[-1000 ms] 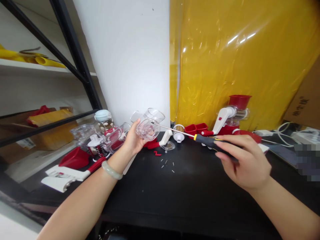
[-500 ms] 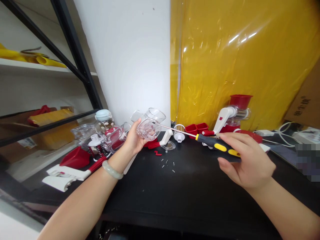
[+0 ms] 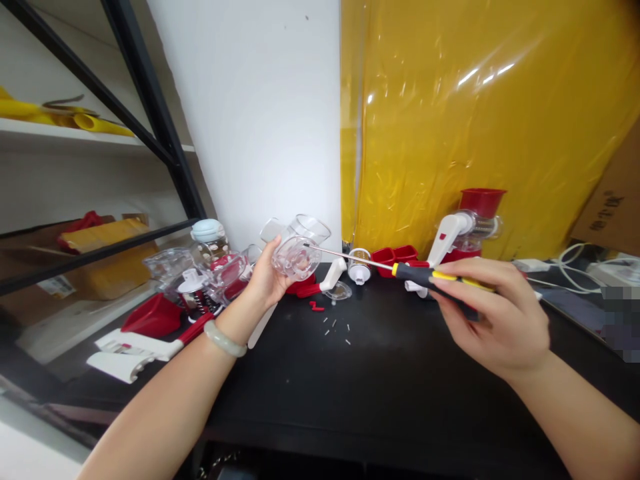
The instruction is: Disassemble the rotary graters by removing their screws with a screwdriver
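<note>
My left hand (image 3: 266,279) is closed round a clear plastic housing (image 3: 298,248), held up above the black table (image 3: 320,393) near the white wall. My right hand (image 3: 493,320) grips the black and yellow handle of a screwdriver (image 3: 430,275). Its thin metal shaft runs left, and the tip touches the face of the clear housing. A pale bangle (image 3: 223,340) sits on my left wrist. Several small white screws (image 3: 336,328) and a little red piece (image 3: 316,307) lie on the table below the housing.
An assembled red and white rotary grater (image 3: 463,233) stands at the back right before yellow plastic sheeting (image 3: 480,120). Loose clear, red and white grater parts (image 3: 195,280) crowd the left. A black shelf frame (image 3: 150,113) rises on the left. White cables (image 3: 575,263) lie far right.
My right hand has turned the screwdriver handle, so the yellow stripe now faces another way. The tip stays on the clear housing, and my left hand has barely moved.
</note>
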A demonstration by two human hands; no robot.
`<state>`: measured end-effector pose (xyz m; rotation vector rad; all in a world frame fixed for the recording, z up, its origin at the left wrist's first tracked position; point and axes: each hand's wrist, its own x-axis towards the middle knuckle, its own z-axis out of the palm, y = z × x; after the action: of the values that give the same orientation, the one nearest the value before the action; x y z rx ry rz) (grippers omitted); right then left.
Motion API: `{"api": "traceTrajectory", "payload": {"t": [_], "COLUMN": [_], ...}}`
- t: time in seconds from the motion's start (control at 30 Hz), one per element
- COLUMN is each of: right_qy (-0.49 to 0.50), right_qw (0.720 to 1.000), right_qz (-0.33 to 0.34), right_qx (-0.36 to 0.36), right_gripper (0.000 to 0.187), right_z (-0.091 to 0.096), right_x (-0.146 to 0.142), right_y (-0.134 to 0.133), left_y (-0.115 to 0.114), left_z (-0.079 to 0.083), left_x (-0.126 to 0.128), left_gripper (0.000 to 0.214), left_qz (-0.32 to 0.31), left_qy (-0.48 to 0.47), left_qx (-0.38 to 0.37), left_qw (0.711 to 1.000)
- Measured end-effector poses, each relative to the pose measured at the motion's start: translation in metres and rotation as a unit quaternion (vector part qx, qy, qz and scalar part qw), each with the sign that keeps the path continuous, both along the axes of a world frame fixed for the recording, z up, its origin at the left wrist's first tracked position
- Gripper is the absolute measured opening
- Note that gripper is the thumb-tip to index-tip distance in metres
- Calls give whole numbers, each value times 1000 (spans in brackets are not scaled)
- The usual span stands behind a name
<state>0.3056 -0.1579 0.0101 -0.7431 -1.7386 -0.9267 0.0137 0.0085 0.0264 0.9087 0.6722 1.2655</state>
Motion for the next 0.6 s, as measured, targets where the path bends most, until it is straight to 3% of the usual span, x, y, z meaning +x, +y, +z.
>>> {"api": "traceTrajectory", "payload": {"t": [0.13,0.37,0.5,0.6], "right_qy": [-7,-7,8,28], "right_qw": [1000,999,1000,999], "right_qz": [5,-10,-9,-8], "right_qx": [-1,36,21,-16], "right_gripper": [76,70,61,49], "right_z": [0,-2,0,4], "right_x": [11,13,18,25], "right_y": [6,7,7,9], "left_y": [3,2,-1,0], "left_z": [-1,-2,-1,-3], "left_x": [-3,-3,-1,0], "left_gripper": [37,37,42,44], "left_qz": [-4,-1,18,69], "left_qy": [-3,8,28,46], "left_qx": [19,25,56,112], "left_qw": [1000,1000,998,990]}}
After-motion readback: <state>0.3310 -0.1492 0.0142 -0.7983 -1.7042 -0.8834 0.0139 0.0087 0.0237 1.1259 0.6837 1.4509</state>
